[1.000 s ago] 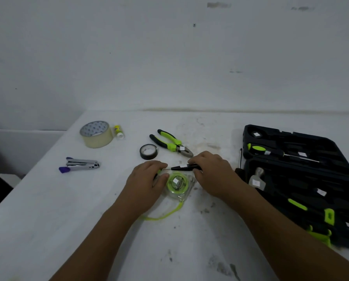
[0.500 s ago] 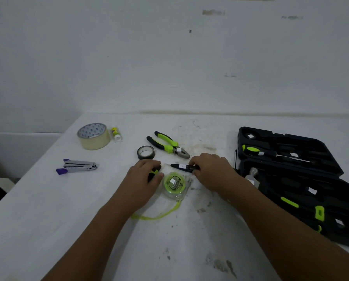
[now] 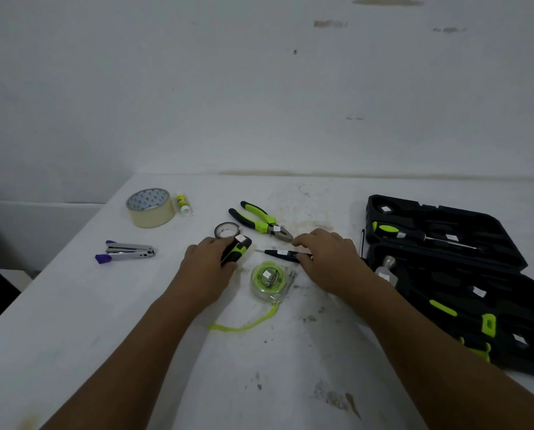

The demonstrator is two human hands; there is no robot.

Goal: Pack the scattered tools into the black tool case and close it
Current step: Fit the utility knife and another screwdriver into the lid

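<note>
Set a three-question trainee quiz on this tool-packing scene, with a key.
1. True or false: the black tool case is shut.
2. The left hand grips: A) the pliers; B) a black-and-green handle; C) the stapler.
3. Name the hand that pinches the slim black tool.
Key: 1 false, it lies open; 2 B; 3 the right hand.
</note>
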